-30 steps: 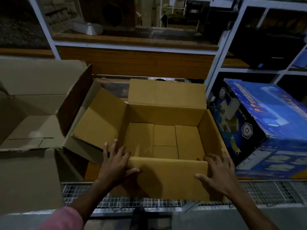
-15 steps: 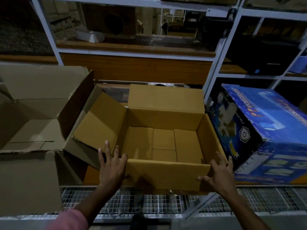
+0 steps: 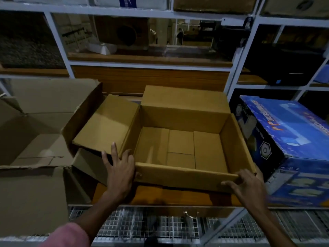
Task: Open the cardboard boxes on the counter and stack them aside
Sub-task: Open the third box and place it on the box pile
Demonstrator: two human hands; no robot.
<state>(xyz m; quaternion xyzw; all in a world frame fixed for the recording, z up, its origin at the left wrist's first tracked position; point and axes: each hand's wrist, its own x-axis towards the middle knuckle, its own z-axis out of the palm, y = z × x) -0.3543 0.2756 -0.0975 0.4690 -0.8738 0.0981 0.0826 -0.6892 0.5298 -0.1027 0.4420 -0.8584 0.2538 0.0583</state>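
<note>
An open, empty brown cardboard box (image 3: 179, 147) sits on the wooden counter (image 3: 160, 195), its flaps spread out. My left hand (image 3: 120, 171) lies flat against the box's near left corner, fingers straight and pointing up along the left flap. My right hand (image 3: 246, 184) grips the near right corner, fingers curled over the front wall's rim. A bigger open cardboard box (image 3: 35, 139) stands to the left, and the small box's left flap overlaps its side.
A blue printed carton (image 3: 288, 145) stands close on the right, touching the small box. White metal shelving (image 3: 151, 65) with stored goods rises behind. Wire mesh (image 3: 160, 227) runs under the counter's front edge, where a drawer handle (image 3: 190, 213) shows.
The box has been pushed back from the counter's edge, baring wood in front of it. Both hands went with it, and the near flap no longer hangs down in front.
</note>
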